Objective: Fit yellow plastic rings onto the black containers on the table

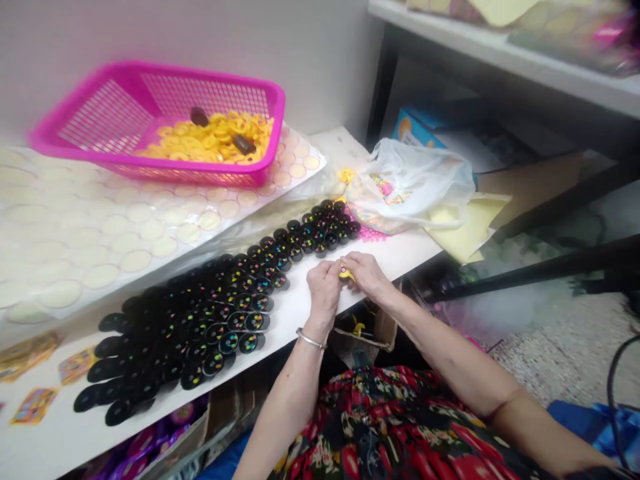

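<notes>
Near the front edge of the white table, my left hand and my right hand meet around a small yellow plastic piece. Fingers of both hands are closed on it, and they hide much of its shape. Just beyond my hands stand rows of small black round cups, packed close together, with tiny coloured beads inside many of them. Loose pink beads lie on the table past my right hand, beside a white plastic bag with colourful beads in it.
A pink basket of yellow rings sits at the back on sheets of round labels. Colourful printed cards lie at the left. Below the table edge is an open cardboard box; a shelf overhangs the right.
</notes>
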Available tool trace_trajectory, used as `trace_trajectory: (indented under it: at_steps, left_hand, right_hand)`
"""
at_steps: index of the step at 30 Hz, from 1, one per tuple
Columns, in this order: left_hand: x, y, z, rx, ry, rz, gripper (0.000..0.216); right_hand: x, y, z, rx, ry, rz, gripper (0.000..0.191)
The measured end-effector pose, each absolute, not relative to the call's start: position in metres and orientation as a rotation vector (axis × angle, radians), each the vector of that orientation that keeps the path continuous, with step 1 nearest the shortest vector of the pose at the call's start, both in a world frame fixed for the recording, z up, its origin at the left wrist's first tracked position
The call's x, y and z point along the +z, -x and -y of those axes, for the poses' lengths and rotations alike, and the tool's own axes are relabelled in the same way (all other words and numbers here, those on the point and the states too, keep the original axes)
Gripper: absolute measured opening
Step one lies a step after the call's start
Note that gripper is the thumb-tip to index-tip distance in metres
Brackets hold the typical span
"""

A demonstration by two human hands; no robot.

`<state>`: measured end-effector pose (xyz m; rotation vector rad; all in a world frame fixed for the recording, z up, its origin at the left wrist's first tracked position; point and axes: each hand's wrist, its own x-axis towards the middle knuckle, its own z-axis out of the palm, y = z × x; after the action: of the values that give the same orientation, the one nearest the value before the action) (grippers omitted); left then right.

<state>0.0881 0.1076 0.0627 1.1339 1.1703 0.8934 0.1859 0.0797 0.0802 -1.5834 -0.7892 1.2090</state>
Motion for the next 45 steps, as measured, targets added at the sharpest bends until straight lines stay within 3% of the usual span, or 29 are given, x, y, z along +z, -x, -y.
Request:
trace_trajectory:
  at_steps: [17,33,39,42,45]
  left_hand:
    - [0.073,-0.084,-0.103,0.866,-1.15,-1.038,0.028]
    - [0.067,-0.082,-0.113,0.836,-1.172,-1.046,0.024]
    - [0.07,-0.068,-0.11,0.805,-1.19,-1.002,0.035]
    - [0.071,-0.061,-0.11,0.804,-1.17,-0.99,0.036]
    - [0.074,-0.062,-0.108,0.764,-1.261,-0.942,0.054]
  right_hand:
    - [0.08,-0.191,-0.07,1.246,1.442,0.83,0.036]
    - [0.087,-0.202,-0.076,1.396,1.407,0.854,0.029]
    - [0.078,-0.219,-0.045,1.447,1.182,0.764,0.054]
    - [0.071,-0.217,-0.036,1.346,1.212,0.717,0.046]
    - [0.07,-0.21,-0.034,1.285,1.258,0.747,0.028]
